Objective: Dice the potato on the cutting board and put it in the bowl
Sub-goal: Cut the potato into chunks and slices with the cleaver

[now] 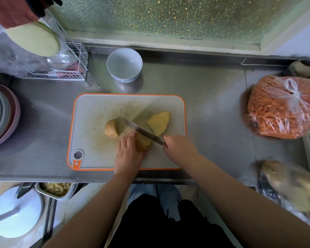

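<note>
A grey cutting board point(97, 111) with an orange rim lay on the steel counter point(213, 104), and the potato was on it in three parts. The left hand point(128, 154) rested on the potato piece point(143, 143) nearest the person, its fingers curled over the piece's near-left side and holding it down. The right hand point(179, 147) gripped the handle of a knife point(141, 130), fingers wrapped round it; the blade ran up and to the left, its edge lying against the held piece. A rounded end piece point(111, 128), still in its skin, sat just left of the blade's tip. A fan of thin slices point(159, 122) lay on the right of the board, beyond the blade.

The white bowl point(124, 64) stood on the counter past the far edge of the board, apart from it, with nothing visible inside. To the right sat a tied clear bag point(279, 108) of orange pieces. A white wire rack point(73, 65) stood at the far left, and stacked plates point(0, 113) showed at the left edge.
</note>
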Available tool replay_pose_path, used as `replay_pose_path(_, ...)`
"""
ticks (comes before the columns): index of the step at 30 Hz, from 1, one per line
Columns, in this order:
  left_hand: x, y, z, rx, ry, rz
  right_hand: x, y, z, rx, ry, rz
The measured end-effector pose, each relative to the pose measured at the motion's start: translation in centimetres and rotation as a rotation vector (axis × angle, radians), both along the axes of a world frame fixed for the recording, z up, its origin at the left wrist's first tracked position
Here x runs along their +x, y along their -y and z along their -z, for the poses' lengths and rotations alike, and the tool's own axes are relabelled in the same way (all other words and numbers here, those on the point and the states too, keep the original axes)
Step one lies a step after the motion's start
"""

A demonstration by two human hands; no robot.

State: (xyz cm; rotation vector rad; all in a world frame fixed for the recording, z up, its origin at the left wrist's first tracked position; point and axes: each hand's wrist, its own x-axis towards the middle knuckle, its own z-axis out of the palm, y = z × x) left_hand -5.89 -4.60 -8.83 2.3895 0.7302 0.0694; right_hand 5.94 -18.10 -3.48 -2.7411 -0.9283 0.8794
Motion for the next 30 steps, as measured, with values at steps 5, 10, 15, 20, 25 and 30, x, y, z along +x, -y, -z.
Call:
replay_pose_path(5,-0.3,0.1,-0.3,-0.009,-0.010,-0.035,-3.4,1.5,0.7,0.018,0.004,0.073)
replay_pose_path(10,-0.8,-0.1,0.2,0.106,0.007,0.016,-4.6,1.6,1.0,0.024,0.001,0.183)
replay_pose_path(15,-1.1,-0.5,0.2,0.091,0.038,0.095,-4.1,1.6,0.9,0.039,-0.070,0.195)
replay_pose_path(20,0.2,-1.0,0.1,0.044,0.026,0.113,-3.2,1.5,0.5,0.043,-0.084,0.155)
replay_pose_path(25,-0.1,0.0,0.5,0.034,0.048,0.040,-3.9,1.2,0.6,0.043,-0.069,0.185)
replay_pose_path(30,-0.1,-0.1,0.7,0.029,0.071,0.031,-3.9,1.1,0.6,0.034,-0.122,0.212)
